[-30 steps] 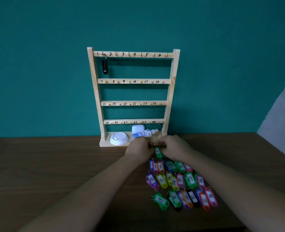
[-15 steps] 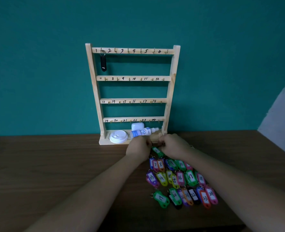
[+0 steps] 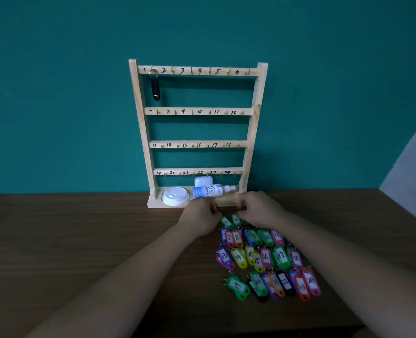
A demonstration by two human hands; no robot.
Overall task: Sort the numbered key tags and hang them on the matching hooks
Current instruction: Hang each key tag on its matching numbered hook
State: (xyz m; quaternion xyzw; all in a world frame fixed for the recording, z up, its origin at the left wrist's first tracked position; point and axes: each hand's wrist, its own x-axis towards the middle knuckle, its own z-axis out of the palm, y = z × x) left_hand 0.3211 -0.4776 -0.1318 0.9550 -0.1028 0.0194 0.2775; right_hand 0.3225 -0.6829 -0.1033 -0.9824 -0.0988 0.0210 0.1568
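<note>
A wooden hook rack [image 3: 247, 142] leans on the teal wall, with four rails numbered 1 to 24. A black tag [image 3: 155, 87] hangs on hook 1. Several coloured numbered tags [image 3: 265, 257] lie in rows on the table at the right. At the top of the pile lie two green tags [image 3: 226, 222], side by side. My left hand [image 3: 199, 219] has curled fingers at the ring end of the left green tag. My right hand [image 3: 259, 211] pinches at the ring end of the right green tag [image 3: 236, 219]. The rings themselves are hidden by my fingers.
The rack's base tray holds a white cup lid [image 3: 176, 196], a small spray bottle [image 3: 210, 191] and a white earbud case [image 3: 203, 182]. The brown wooden table [image 3: 68, 240] runs left and towards me. A pale wall [image 3: 412, 167] stands at the right.
My hands have drawn slightly apart; two green tags now show between them where one showed before. The view has tilted a little.
</note>
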